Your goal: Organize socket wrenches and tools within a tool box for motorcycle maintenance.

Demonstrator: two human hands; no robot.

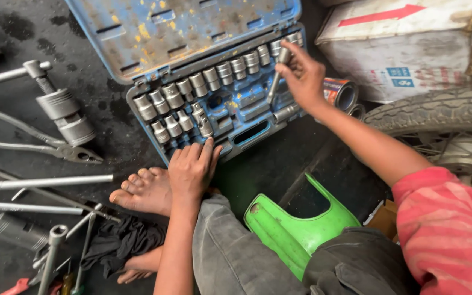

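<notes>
right hand (303, 76) pinches a steel extension bar (277, 76); left hand (192, 169) fingers together on blue plastic case (258, 117).

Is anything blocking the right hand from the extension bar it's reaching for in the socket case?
Nothing visible. The right hand already has its fingers on the extension bar, which stands tilted over the blue socket case.

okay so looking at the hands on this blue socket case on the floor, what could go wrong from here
The right hand pinches a metal extension bar tilted over the socket row; a slip could knock sockets loose. The left hand presses the edge of the blue case, which might tip. A bare foot lies beside loose steel rods and could get hurt.
</notes>
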